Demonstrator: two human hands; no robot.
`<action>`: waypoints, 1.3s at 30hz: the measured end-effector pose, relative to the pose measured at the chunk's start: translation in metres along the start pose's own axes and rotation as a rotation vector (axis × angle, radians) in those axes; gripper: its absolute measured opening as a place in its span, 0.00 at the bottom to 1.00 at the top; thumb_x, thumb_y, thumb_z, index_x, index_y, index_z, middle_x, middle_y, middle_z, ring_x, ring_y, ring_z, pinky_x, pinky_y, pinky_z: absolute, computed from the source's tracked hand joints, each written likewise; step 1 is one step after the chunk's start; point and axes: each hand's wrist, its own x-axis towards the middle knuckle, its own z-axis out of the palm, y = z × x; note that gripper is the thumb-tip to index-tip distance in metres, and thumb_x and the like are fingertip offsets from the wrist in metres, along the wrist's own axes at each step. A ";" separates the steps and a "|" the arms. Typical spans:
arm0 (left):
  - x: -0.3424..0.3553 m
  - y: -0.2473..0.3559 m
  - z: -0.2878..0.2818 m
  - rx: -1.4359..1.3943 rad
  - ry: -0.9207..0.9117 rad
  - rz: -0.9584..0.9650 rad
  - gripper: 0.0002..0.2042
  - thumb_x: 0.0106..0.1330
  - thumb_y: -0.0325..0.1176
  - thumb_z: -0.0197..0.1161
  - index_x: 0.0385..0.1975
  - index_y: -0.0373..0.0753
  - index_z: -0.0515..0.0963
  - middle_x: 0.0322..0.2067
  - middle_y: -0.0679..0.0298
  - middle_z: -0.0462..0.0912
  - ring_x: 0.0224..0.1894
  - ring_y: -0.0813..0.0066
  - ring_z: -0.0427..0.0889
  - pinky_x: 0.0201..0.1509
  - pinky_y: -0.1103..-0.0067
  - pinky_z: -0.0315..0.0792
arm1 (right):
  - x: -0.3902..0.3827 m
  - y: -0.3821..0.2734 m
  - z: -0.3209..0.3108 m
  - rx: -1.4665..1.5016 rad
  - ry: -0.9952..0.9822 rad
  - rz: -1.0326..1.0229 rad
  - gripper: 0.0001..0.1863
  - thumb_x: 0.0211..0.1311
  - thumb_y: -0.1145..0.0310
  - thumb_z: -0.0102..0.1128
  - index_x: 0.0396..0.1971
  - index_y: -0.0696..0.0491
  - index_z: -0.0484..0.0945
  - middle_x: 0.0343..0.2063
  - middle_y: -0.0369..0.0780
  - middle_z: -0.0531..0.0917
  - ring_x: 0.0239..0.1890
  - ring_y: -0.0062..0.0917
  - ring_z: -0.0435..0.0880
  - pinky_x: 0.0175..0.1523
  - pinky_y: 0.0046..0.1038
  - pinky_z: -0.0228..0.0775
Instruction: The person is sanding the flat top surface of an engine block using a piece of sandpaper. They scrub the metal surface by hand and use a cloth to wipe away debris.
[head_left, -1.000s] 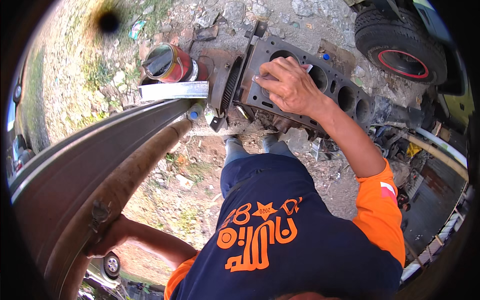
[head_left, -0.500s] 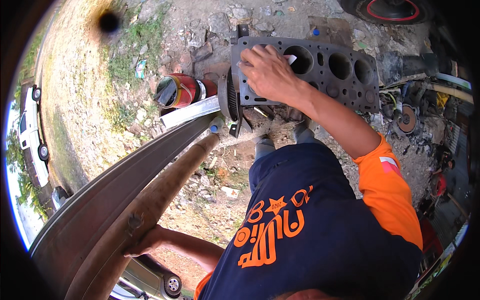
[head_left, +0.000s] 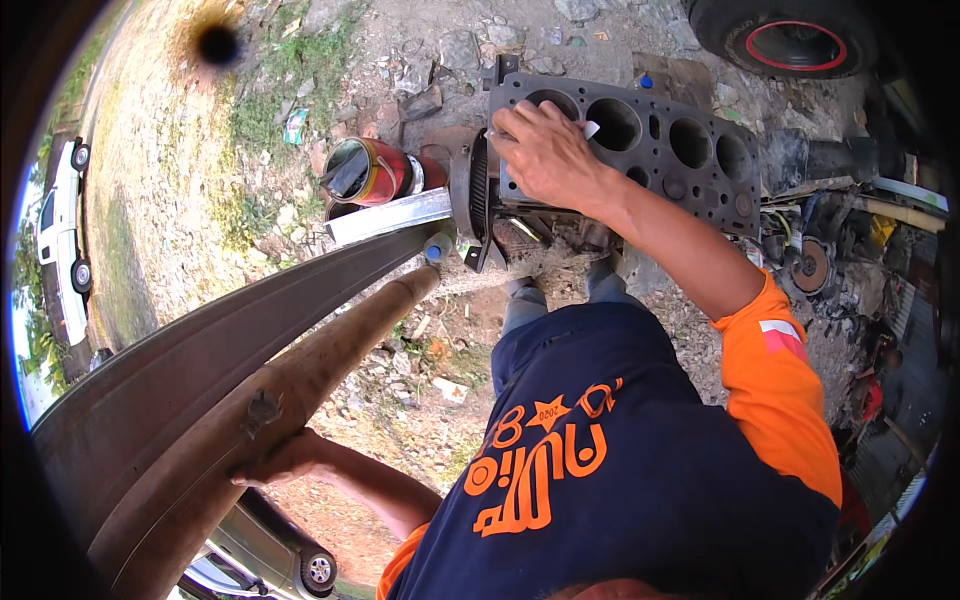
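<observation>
The right hand (head_left: 545,155) lies palm-down on the top deck of the engine block (head_left: 640,150), fingers curled and pressing a small pale scrap, probably a bit of abrasive paper or a scraper (head_left: 590,128), against the metal just beside the first cylinder bore. A second ago the same hand sat over that same end of the block, so the rubbing seems to be staying on one patch of the deck rather than travelling toward the far bores; only the view has swung, since the head has tilted. The left hand (head_left: 285,460) is well away from the block, down at the person's side, fingers wrapped around a rusty brown pipe (head_left: 270,410) that runs up toward the block alongside a dark metal rail (head_left: 200,340). Just left of the block stands a red tin can (head_left: 372,170), open, on stony ground. Beyond the block, a tyre with a red rim (head_left: 790,40) shows.
</observation>
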 end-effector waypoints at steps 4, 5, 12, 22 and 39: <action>0.005 -0.008 -0.008 -0.033 -0.070 0.058 0.43 0.81 0.63 0.44 0.74 0.21 0.61 0.68 0.35 0.71 0.66 0.44 0.81 0.72 0.52 0.81 | 0.010 0.020 0.003 -0.076 0.074 0.074 0.09 0.63 0.66 0.68 0.36 0.55 0.90 0.48 0.41 0.82 0.57 0.35 0.79 0.63 0.41 0.69; 0.005 -0.009 -0.009 -0.039 -0.080 0.051 0.43 0.81 0.63 0.45 0.74 0.22 0.61 0.68 0.35 0.71 0.66 0.43 0.81 0.72 0.52 0.80 | 0.006 0.010 0.002 -0.141 -0.018 0.034 0.09 0.64 0.67 0.67 0.38 0.55 0.91 0.49 0.41 0.82 0.57 0.33 0.79 0.63 0.41 0.69; 0.004 -0.005 -0.010 -0.075 -0.106 -0.011 0.45 0.77 0.66 0.48 0.77 0.28 0.59 0.70 0.36 0.70 0.69 0.41 0.79 0.76 0.50 0.76 | 0.002 0.003 0.013 -0.225 0.001 0.028 0.11 0.67 0.66 0.64 0.39 0.56 0.91 0.49 0.41 0.83 0.56 0.32 0.80 0.62 0.41 0.70; 0.017 -0.016 -0.020 -0.156 -0.284 -0.003 0.54 0.68 0.76 0.57 0.80 0.35 0.57 0.75 0.36 0.65 0.75 0.37 0.69 0.82 0.45 0.63 | 0.002 0.011 0.014 -0.174 0.095 0.132 0.09 0.60 0.66 0.70 0.37 0.55 0.91 0.47 0.39 0.83 0.53 0.30 0.79 0.58 0.40 0.71; 0.011 -0.007 -0.012 -0.148 -0.142 -0.007 0.51 0.70 0.70 0.55 0.79 0.29 0.59 0.73 0.33 0.67 0.72 0.38 0.74 0.79 0.47 0.68 | 0.005 0.007 0.011 -0.194 0.092 0.172 0.13 0.61 0.70 0.70 0.45 0.56 0.91 0.50 0.41 0.83 0.53 0.30 0.80 0.61 0.40 0.71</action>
